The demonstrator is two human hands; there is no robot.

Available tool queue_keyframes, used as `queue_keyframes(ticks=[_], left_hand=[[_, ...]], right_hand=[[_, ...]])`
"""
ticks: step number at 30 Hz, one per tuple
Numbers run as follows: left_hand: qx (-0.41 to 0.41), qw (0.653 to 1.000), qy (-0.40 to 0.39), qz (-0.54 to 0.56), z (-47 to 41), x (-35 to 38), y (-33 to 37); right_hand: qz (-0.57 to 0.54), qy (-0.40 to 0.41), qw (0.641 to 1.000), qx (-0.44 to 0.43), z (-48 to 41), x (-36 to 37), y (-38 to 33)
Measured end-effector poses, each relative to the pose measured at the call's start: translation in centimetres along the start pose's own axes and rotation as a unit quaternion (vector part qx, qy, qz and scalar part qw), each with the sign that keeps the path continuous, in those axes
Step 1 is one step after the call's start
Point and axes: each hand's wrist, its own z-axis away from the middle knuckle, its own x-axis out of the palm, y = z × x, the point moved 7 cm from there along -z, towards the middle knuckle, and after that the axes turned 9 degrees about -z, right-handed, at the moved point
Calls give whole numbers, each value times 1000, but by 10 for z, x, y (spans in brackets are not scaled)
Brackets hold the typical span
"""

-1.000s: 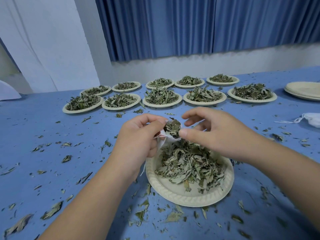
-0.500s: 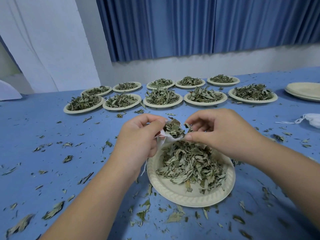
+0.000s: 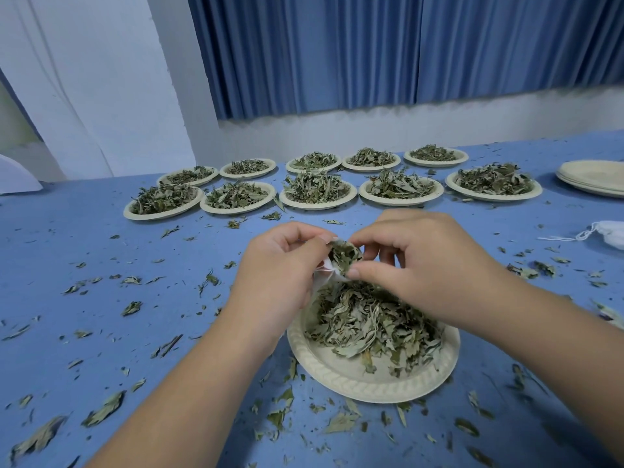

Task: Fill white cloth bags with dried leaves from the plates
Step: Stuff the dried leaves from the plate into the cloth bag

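Both hands meet at the white cloth bag (image 3: 323,271), above the near plate's (image 3: 371,381) 11 o'clock rim: left hand (image 3: 280,275) grips its mouth, right hand (image 3: 417,265) has closed in, pinching dried leaves (image 3: 344,255) into it; filling continues

Two rows of plates (image 3: 317,207) lie behind the near plate (image 3: 371,386). Stacked plates (image 3: 594,184) sit far right, with what seems a cloth bag (image 3: 613,233) before them.

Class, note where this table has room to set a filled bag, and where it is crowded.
Free, bar leaf crumbs: the table left of the left hand, in front of the filled plates; also between near plate and spare bag. Crowded: those plates, and around the right hand.
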Motion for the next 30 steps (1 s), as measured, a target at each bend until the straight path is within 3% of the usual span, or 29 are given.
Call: queue_keyframes(ticks=[3, 10, 14, 23, 30], left_hand=[[4, 1000, 4, -18, 0, 0, 1], [-2, 1000, 7, -15, 2, 0, 0], [-7, 1000, 3, 0, 3, 4, 0], [1, 1000, -10, 25, 6, 8, 3], [14, 998, -38, 43, 6, 10, 3]], right_hand=[[18, -12, 1000, -3, 1, 2, -2], [-55, -37, 997, 42, 2, 5, 4], [-64, 12, 997, 51, 2, 6, 6], [6, 88, 996, 22, 5, 3, -1], [118, 23, 993, 13, 4, 5, -14]])
